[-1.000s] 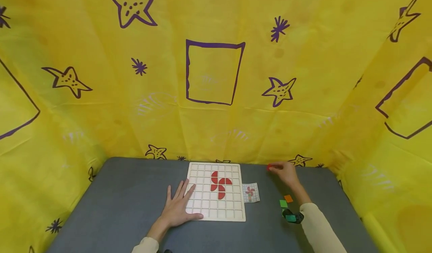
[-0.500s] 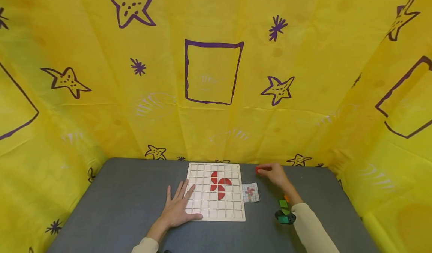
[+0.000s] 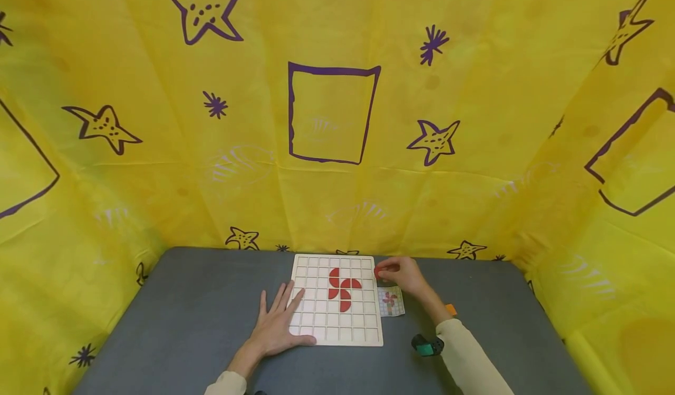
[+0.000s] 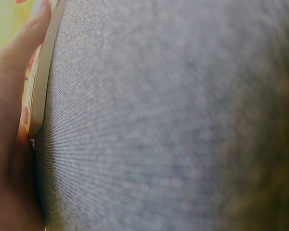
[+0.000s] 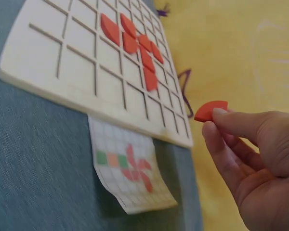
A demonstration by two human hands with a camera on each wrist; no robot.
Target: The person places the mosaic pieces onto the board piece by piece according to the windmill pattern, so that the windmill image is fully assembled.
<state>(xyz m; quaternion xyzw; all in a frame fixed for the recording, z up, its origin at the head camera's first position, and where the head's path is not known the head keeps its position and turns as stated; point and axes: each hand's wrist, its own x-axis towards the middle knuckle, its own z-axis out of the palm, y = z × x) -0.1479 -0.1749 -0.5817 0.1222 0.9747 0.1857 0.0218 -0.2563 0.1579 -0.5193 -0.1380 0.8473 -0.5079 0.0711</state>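
Note:
A light wooden board (image 3: 340,335) with a grid of square recesses lies on the grey table. Several red quarter-circle pieces (image 3: 345,305) sit in its cells as a pinwheel. My left hand (image 3: 276,327) rests spread across the board's left edge, thumb along the lower rim. In the right wrist view my right hand (image 5: 260,154) pinches another red quarter-circle piece (image 5: 211,110) between thumb and index finger. From the head view, that hand is at the board's upper right edge. A paper pattern card (image 3: 391,302) showing a coloured pinwheel lies against the board's right side.
An orange square piece (image 3: 450,309) lies on the table beside my right forearm. A black wrist device (image 3: 427,346) hangs off that wrist. Behind the table (image 3: 211,289) rises a yellow cloth (image 3: 327,207) with purple drawings.
My right hand has moved left with the red quarter-circle piece, from the table's back right to the board's edge. The green pieces have gone out of sight. My left hand stays put.

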